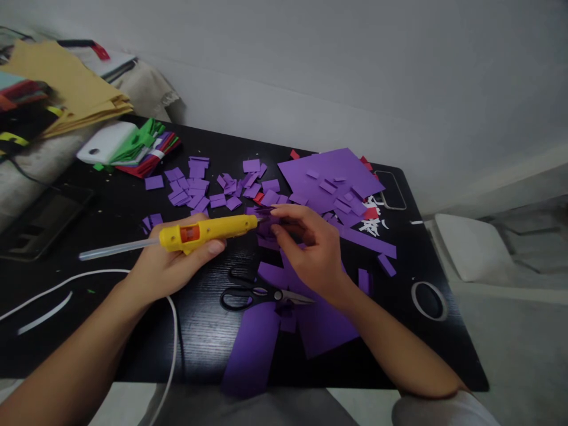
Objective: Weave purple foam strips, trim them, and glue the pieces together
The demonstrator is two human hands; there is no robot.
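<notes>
My left hand (177,254) is closed around a yellow glue gun (217,231), with a clear glue stick (118,249) jutting from its back end. The nozzle points right and reaches a small purple paper piece (265,226). That piece is pinched between the thumb and fingers of my right hand (308,239); whether the nozzle touches it I cannot tell. Below the hands, black-handled scissors (266,294) lie partly spread on larger purple sheets (326,322). Many small folded purple pieces (190,188) are scattered just beyond my hands.
Behind my right hand lies a big purple sheet (319,168) bearing small pieces. White scraps (370,225), a phone (391,190) and a tape roll (429,300) sit at the right. A white cord (174,331) loops under my left arm. Coloured paper bundles (146,148) stand back left.
</notes>
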